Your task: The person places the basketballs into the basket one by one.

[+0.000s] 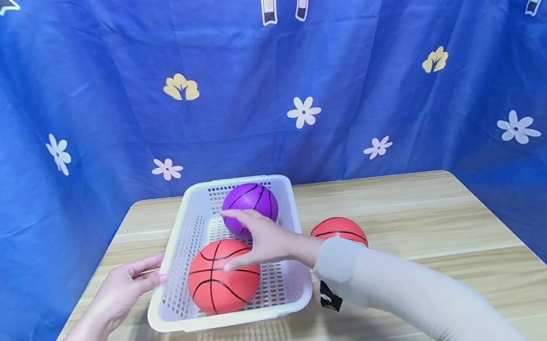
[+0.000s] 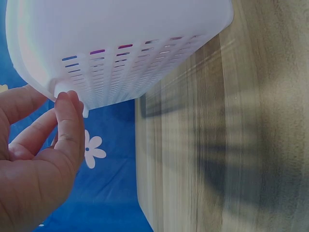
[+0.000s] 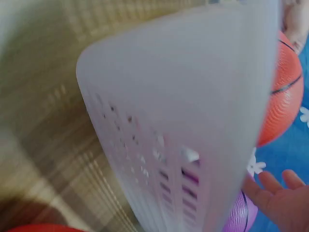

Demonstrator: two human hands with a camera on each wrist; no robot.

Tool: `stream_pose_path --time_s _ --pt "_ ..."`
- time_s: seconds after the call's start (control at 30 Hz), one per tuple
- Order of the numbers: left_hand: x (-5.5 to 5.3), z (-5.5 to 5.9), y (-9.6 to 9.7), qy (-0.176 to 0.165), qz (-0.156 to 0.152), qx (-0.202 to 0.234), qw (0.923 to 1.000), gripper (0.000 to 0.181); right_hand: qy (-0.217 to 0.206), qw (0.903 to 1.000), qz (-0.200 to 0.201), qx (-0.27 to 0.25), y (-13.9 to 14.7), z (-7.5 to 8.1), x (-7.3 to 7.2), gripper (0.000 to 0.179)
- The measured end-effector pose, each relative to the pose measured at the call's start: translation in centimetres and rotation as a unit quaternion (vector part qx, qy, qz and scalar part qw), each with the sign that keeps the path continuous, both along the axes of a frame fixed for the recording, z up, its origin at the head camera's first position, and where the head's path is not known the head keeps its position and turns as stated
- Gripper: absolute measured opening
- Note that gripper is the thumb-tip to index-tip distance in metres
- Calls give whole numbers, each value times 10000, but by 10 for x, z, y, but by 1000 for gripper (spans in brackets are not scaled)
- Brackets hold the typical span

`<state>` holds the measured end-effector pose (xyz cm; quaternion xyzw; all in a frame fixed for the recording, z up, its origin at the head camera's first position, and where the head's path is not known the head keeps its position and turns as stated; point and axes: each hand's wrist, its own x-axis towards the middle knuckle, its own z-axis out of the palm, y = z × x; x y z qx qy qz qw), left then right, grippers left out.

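Observation:
A white plastic basket point(image 1: 232, 318) with slotted walls stands on the table. Inside it, an orange-red toy basketball point(image 1: 220, 292) lies at the near end and a purple toy basketball point(image 1: 243, 199) at the far end. At the basket's left side my left hand point(image 1: 123, 289) pinches the rim; the left wrist view shows the thumb and fingers at the rim point(image 2: 36, 79). My right hand point(image 1: 265, 237) reaches over the right wall, fingers spread loosely above the two balls. It partly covers both of them, and its contact with either ball cannot be told.
Another orange-red toy basketball point(image 1: 336, 229) lies on the table just right of the basket, partly hidden by the right forearm. The wooden table point(image 1: 449, 226) extends to the right. A blue patterned curtain point(image 1: 244, 121) hangs behind and at both sides.

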<state>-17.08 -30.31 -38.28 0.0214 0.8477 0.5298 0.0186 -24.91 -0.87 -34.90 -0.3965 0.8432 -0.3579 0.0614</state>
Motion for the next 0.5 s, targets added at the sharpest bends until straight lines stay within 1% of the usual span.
stream_pose_path --time_s 0.07,0.13,0.3,0.4,0.5 --pt "0 0 0 26 -14 -5 10000 58 -45 9996 6 -272 5 2 -3 93" --pt "0 0 0 32 -14 -19 10000 58 -184 9980 25 -612 10 3 -6 88" --pt "1 1 0 -11 -9 -84 10000 58 -446 9899 103 -1341 23 5 -13 75" --pt "1 1 1 -36 -3 -102 9999 59 -385 9853 111 -1662 30 6 -18 67" --pt "0 1 1 -46 0 -121 9999 58 -276 9828 22 -1825 38 8 -21 61"
